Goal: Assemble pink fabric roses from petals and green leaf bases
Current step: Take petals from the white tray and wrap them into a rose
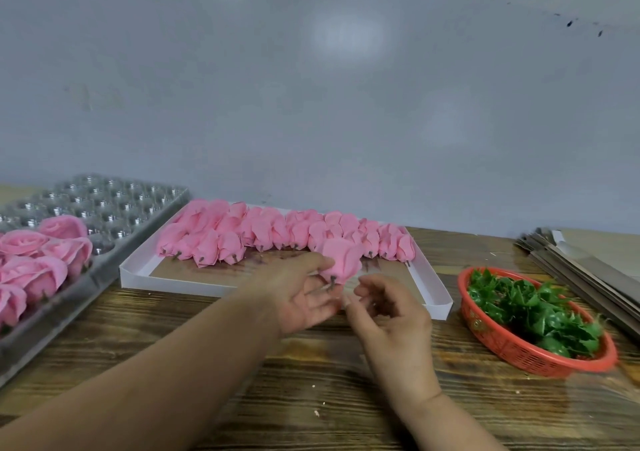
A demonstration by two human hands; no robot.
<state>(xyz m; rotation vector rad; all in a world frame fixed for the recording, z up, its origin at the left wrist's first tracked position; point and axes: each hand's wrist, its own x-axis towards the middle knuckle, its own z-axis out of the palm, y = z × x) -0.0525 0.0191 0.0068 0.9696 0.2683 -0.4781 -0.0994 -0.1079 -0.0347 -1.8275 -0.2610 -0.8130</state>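
A brown wooden table (207,364) fills the bottom of the frame, with a plain grey wall behind it. On the left side sits a shiny grey tray with round cups (114,205), and finished pink roses (38,260) rest in its near part. In the middle lies a flat white box (166,279) with a row of pink petal buds (249,232) along its far side. On the right stands a red basket (519,353) full of green leaf bases (526,308). A stack of grey card sheets (581,267) lies at the right edge.

Two bare arms reach in from the bottom of the frame. The left arm comes up long from the lower left corner. The left hand (304,295) is turned palm up in the middle of the frame, just in front of the white box. Its thumb and fingers pinch one pink petal bud (341,258) near the bud's small dark stem. The bud points up above the fingers, in front of the row.

The right hand (388,308) is just beside the left hand, a bit lower and to the right. Its fingers are loosely bent toward the bud's stem. They look blurry, so I cannot tell if they touch it or hold anything.
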